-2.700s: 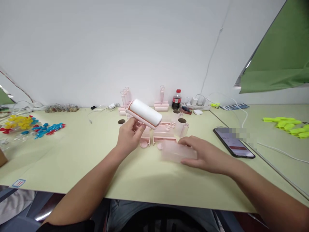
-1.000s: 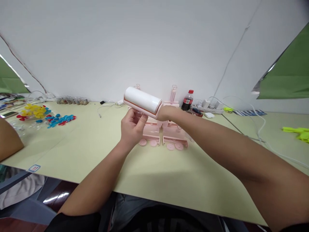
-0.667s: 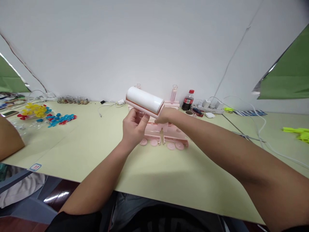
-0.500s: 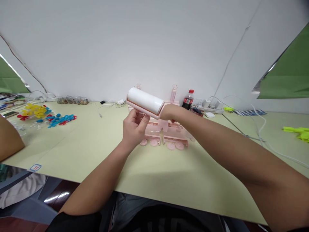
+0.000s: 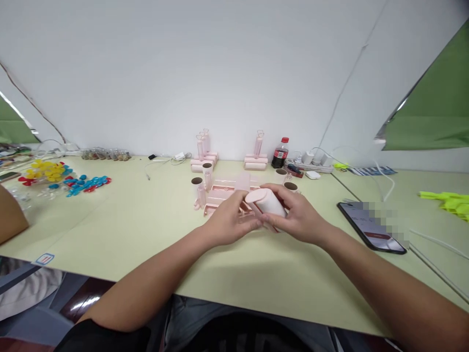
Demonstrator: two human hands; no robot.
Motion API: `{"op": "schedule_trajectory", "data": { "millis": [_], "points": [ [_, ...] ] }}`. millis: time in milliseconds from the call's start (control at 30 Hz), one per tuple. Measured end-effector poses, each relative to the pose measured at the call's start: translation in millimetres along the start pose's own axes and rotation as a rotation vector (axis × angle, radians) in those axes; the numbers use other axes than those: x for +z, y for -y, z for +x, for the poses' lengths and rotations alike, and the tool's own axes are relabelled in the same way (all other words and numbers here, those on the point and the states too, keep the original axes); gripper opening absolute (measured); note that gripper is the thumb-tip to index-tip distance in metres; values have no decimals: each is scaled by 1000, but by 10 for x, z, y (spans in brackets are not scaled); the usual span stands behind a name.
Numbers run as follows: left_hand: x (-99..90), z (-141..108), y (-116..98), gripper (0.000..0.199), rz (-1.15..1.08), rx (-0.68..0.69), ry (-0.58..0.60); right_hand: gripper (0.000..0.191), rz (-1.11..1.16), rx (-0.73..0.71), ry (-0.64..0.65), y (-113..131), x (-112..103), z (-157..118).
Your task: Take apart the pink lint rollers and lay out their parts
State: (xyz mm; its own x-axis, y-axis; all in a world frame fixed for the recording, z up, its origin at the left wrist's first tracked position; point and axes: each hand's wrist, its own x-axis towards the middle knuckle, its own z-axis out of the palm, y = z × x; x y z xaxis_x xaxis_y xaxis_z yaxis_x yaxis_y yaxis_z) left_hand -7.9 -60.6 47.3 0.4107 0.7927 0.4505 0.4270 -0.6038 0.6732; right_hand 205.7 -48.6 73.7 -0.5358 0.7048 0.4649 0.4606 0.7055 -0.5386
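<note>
A pink lint roller (image 5: 269, 203) with a white roll is held over the table, one round end turned toward me. My right hand (image 5: 298, 215) is closed round the roll's far side, its thumb near the end. My left hand (image 5: 229, 220) grips the pink casing on the left; its fingertips are partly hidden. Behind my hands lie pink casing parts (image 5: 220, 194) and a pale pink flat piece (image 5: 242, 181). Rolls with brown cores (image 5: 197, 189) stand to the left, and more rolls (image 5: 290, 189) stand to the right.
Finished-looking pink lint rollers (image 5: 255, 161) stand by the wall, beside a cola bottle (image 5: 280, 154). A phone (image 5: 370, 227) lies to the right, near white cables. Yellow and blue plastic pieces (image 5: 88, 185) lie left, close to another person's arm (image 5: 12, 215).
The lint roller has come down and nearer, turning from lengthwise to end-on. My right hand has moved back from its far end to the near right side; the phone and rolls now show.
</note>
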Motion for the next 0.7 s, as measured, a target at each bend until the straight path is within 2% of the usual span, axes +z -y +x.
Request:
{"op": "schedule_trajectory", "data": {
  "millis": [100,167,233,333,533,700],
  "points": [
    [-119,56,-129,50,-38,138,-8,48,46,-5,-76,-73,78,-173],
    [-211,133,-234,43,1,263,87,42,46,-49,-106,-78,107,-236],
    [-277,223,-332,32,59,329,242,40,27,-100,-128,-65,127,-282],
    [-309,334,-442,28,132,318,398,39,-9,-141,-176,-54,135,-357],
    [-196,448,-547,27,194,354,466,36,-117,-176,-208,-142,109,-507],
    [-147,509,-604,26,248,420,586,27,-149,-194,-250,-156,204,-535]
  ]
}}
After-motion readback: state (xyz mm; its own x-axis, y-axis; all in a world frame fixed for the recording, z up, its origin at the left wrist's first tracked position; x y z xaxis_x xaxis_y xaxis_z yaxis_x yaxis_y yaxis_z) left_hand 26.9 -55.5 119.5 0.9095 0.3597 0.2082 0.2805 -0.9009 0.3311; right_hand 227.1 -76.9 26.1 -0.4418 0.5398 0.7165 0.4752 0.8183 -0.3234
